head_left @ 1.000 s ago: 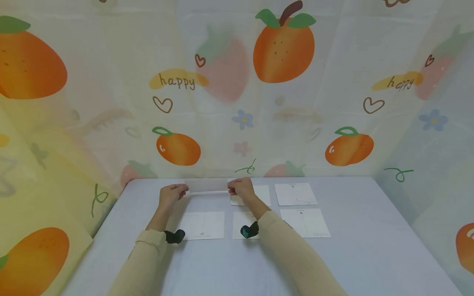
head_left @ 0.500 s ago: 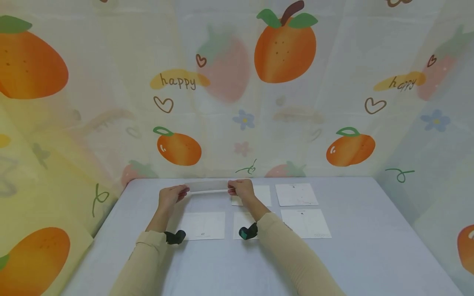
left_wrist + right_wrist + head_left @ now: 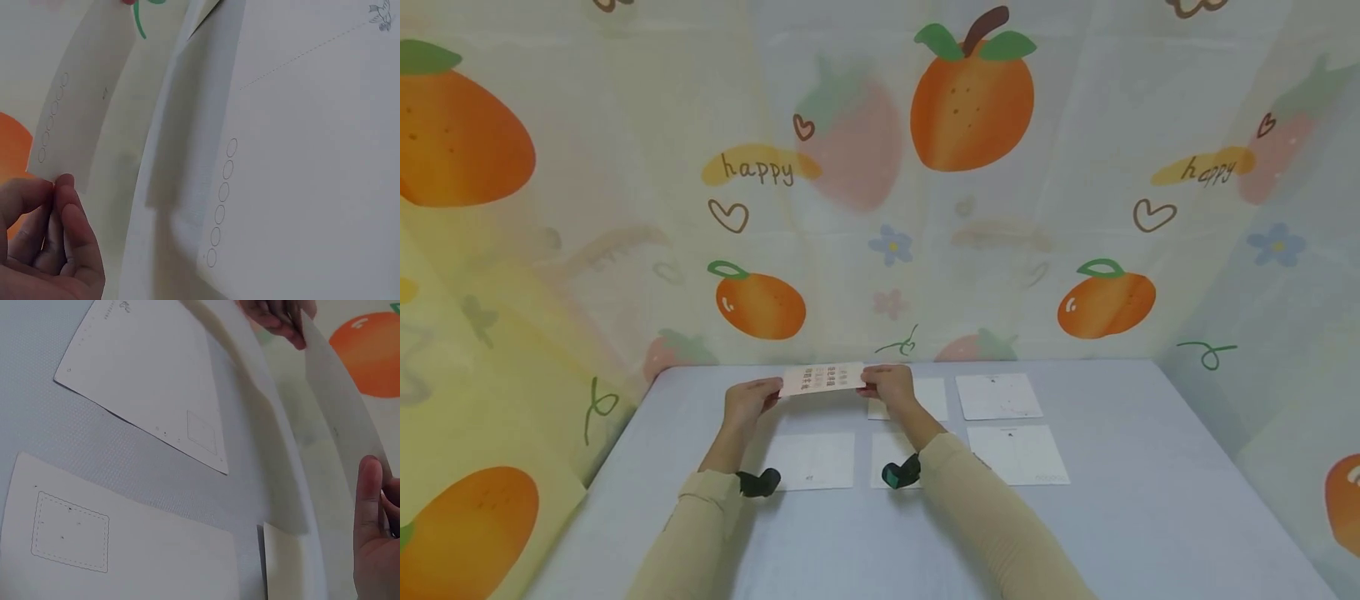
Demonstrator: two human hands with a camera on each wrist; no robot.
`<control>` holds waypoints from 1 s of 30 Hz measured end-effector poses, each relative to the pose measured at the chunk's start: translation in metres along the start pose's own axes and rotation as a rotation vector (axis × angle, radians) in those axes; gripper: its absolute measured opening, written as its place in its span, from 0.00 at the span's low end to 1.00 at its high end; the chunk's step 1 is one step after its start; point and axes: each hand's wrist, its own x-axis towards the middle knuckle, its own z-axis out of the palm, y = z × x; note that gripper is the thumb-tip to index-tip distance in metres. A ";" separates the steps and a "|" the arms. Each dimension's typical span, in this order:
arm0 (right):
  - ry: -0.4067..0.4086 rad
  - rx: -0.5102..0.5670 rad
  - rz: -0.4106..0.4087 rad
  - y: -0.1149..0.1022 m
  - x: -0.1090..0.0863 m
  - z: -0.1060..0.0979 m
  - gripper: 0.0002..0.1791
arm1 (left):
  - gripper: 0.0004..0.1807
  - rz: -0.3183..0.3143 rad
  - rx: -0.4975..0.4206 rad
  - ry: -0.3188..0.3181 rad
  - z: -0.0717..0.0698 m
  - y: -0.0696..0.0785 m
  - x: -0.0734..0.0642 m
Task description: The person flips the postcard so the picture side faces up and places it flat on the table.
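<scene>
card (image 3: 822,381) had tipped from pale face to printed, bringing text into view | left hand (image 3: 748,402) and right hand (image 3: 892,387) pinched opposite ends | card was raised over the table (image 3: 1150,508), far side

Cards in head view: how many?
6: held card between left hand and right hand; back middle card; back right card; front left card; front middle card; front right card. The right arm partly covers both middle cards; more may be hidden.

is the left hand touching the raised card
Touching. The left wrist view shows it plainly: the left hand pinches the raised card at one end, with no gap between them.
</scene>
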 end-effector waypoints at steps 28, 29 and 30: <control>0.038 -0.326 -0.056 0.007 -0.006 0.008 0.09 | 0.18 0.044 0.159 -0.014 -0.001 -0.005 -0.001; 0.042 -0.336 -0.056 0.007 -0.006 0.008 0.09 | 0.18 0.051 0.164 -0.019 -0.001 -0.006 -0.001; 0.045 -0.349 -0.055 0.008 -0.006 0.008 0.09 | 0.18 0.056 0.168 -0.025 -0.001 -0.006 0.000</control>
